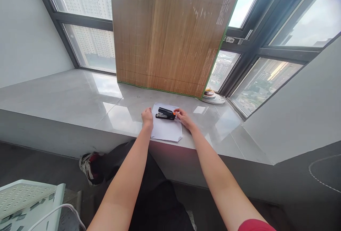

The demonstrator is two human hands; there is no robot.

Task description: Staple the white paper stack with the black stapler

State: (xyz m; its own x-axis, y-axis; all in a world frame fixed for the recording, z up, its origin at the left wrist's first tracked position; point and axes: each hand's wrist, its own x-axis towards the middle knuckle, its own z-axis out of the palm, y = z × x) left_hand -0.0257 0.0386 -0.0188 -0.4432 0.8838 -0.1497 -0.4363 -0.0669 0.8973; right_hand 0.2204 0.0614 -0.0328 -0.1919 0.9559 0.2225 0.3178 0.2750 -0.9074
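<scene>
A black stapler (165,114) lies on its side or base across white paper (166,130), its jaw end to the left and an orange part at its right end. My right hand (183,118) reaches in from the right, thumb and fingertips pinched at that orange end. Along the paper's left edge rests my left hand (147,117), its fingers curled closed; whether anything is inside them is hidden. It is apart from the stapler. The paper's lower corners look bent or folded.
The paper lies on a glossy grey tiled window ledge (106,108). Behind it hangs a brown bamboo mat (170,39) with green edging. Stacked plates (211,97) stand at the mat's right corner. A pale perforated plastic piece (29,195) and a white cable are at lower left.
</scene>
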